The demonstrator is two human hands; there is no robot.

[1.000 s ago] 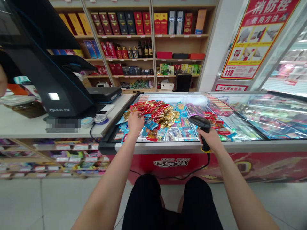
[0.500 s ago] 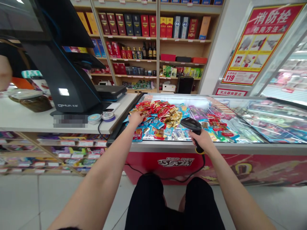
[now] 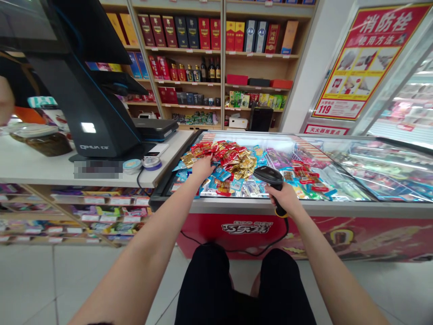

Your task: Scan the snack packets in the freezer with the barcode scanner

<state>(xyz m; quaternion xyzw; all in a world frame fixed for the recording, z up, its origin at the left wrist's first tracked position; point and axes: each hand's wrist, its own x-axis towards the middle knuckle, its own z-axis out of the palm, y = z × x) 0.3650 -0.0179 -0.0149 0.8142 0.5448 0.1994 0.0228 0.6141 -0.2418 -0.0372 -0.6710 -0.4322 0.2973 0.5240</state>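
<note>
L fingers (image 3: 207,162) prob. on pkts (image 3: 233,155), shop freezer (image 3: 243,204)

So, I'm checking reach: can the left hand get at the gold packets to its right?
Likely yes: only other packets lie between the left hand and the gold packets.

The head camera looks forward and down over both hands (image 3: 203,169).
</note>
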